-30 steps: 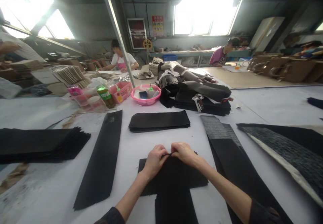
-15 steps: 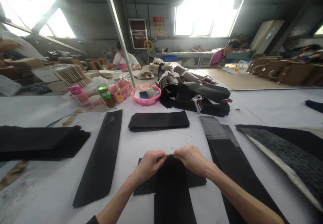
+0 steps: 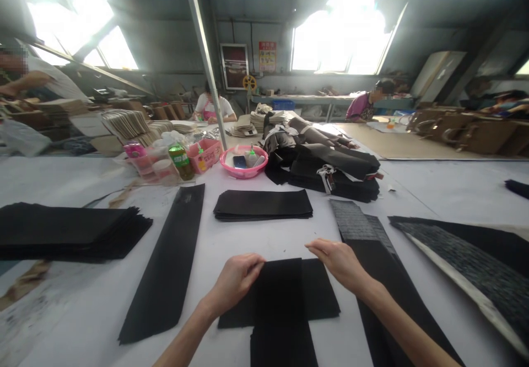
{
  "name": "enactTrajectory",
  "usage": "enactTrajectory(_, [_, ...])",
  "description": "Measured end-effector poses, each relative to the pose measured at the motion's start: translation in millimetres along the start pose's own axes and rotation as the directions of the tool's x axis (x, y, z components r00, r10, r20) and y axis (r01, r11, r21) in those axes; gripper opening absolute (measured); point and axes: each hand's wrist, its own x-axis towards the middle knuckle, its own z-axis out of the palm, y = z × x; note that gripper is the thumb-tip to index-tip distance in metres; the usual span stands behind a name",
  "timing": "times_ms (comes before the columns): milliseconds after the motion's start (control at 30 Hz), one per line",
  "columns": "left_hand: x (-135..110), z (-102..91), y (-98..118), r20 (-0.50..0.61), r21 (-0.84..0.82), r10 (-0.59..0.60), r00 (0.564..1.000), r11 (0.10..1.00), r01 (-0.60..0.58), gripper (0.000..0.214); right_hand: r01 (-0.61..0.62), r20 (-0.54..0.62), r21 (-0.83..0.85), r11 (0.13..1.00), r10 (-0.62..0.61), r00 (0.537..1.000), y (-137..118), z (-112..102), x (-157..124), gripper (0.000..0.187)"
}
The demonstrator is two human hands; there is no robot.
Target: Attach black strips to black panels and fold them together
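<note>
In front of me a long black strip (image 3: 281,301) lies upright across a wider black piece (image 3: 320,290), which shows on both sides of it. My left hand (image 3: 239,276) is closed in a pinch at the strip's upper left corner. Off the sheet, above and right of that strip, my right hand (image 3: 336,259) has its thumb and fingers drawn together, and nothing shows between them. Beyond both hands sits a neat stack of black pieces (image 3: 264,204).
Long black strips lie at left (image 3: 165,262) and right, the right ones with a grey textured end (image 3: 349,218). A thick black pile (image 3: 70,229) is far left. Behind stand a pink basin (image 3: 243,171), a bottle (image 3: 181,162) and heaped dark material (image 3: 330,163). Co-workers sit farther back.
My right hand has let go of the strip's top edge and moved right. My left hand stays at the corner, slightly further left. The view has tilted up a little.
</note>
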Motion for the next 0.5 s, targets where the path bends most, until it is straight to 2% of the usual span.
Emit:
enactTrajectory(100, [2,1.6,9,-0.003,-0.016,0.024,1.0,1.0,-0.024,0.022,0.104,0.068,0.056,0.993,-0.108,0.992,-24,2,3,0.024])
enactTrajectory(167, [3,0.7,15,-0.024,-0.042,0.029,0.999,0.999,-0.03,0.022,0.128,0.13,-0.014,0.992,-0.125,0.984,-42,4,4,0.025])
enactTrajectory(233, [3,-2.0,20,-0.052,-0.096,0.005,0.999,0.995,-0.01,0.024,0.143,0.132,-0.094,0.985,-0.13,0.983,-54,0,5,0.03])
enactTrajectory(367, [0,-8.5,28,-0.122,-0.245,-0.05,0.991,0.969,0.018,0.031,0.222,0.092,-0.191,0.956,-0.208,0.974,-67,-22,4,0.029])
enactTrajectory(500, [-2,-18.5,34,-0.191,-0.346,-0.038,0.981,0.938,-0.031,0.03,0.275,0.084,-0.265,0.924,-0.262,0.961,-70,-48,2,0.031])
